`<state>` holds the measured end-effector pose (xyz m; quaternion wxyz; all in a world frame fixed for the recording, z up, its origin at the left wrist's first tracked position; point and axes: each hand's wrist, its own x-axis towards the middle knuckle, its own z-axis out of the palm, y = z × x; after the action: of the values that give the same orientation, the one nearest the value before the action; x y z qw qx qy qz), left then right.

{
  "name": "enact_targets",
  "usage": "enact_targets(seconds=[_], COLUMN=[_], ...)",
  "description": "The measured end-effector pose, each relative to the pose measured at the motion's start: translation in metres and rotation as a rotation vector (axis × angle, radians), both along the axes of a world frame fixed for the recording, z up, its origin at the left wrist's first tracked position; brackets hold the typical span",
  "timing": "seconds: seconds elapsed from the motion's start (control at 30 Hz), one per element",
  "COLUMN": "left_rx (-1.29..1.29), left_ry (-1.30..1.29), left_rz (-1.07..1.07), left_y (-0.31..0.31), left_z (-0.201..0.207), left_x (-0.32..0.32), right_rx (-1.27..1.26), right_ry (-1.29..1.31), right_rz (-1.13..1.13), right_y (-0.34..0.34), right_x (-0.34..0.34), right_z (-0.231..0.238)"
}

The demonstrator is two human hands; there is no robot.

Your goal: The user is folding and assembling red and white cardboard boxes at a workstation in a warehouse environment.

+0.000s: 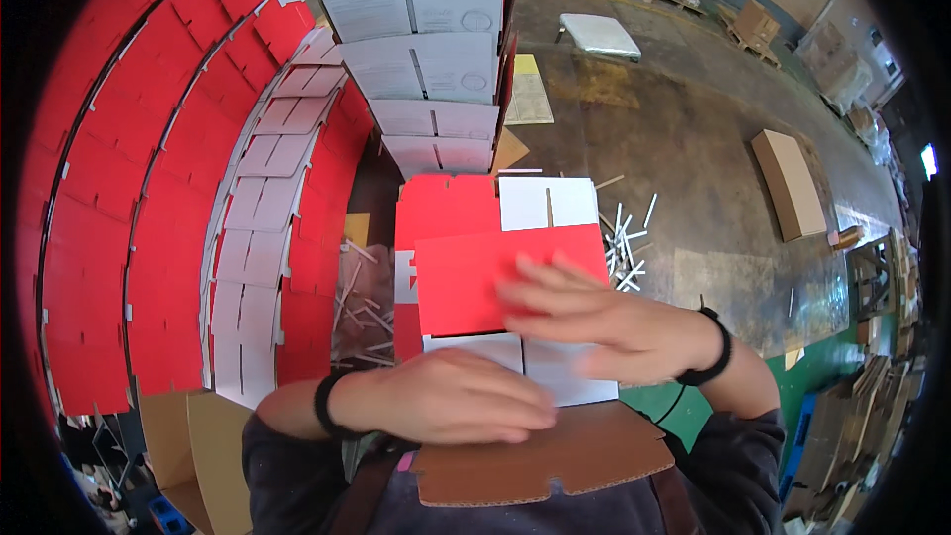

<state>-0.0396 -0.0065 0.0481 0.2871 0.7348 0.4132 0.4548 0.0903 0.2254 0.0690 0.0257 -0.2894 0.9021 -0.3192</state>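
A flat printed cardboard sheet [475, 282], red on one panel and white on others, lies on the stack in front of me. Its near flap [535, 466] shows plain brown board and reaches toward my body. My left hand [451, 396] lies with fingers stretched out across the near white panel and the brown flap. Over the red panel, my right hand [614, 322] has its fingers spread and slightly smeared by motion; whether it touches the board I cannot tell. Neither hand has anything in its grasp.
Tall stacks of red sheets [109, 238] and white sheets [248, 208] stand at my left. A pile of white-grey sheets [421, 40] rises ahead. White strips [624, 248] litter the floor. A brown carton [790, 183] lies at right; an opened carton [193, 456] is at lower left.
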Motion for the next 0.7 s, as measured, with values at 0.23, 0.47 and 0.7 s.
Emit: enact_targets(seconds=[0.23, 0.47, 0.7], left_rx=[-0.287, -0.135, -0.272], left_ry=[-0.442, 0.274, -0.148], left_rz=[0.439, 0.609, 0.93], left_y=[-0.045, -0.033, -0.025], left_z=[0.034, 0.033, -0.043], left_x=[0.002, -0.013, -0.009], right_rx=[-0.595, -0.402, -1.159], right_ry=[-0.332, -0.2, -0.295], right_rz=[-0.387, -0.487, -1.089], right_y=[-0.022, -0.006, -0.025], right_x=[0.066, 0.056, 0.059], right_z=[0.035, 0.026, -0.073])
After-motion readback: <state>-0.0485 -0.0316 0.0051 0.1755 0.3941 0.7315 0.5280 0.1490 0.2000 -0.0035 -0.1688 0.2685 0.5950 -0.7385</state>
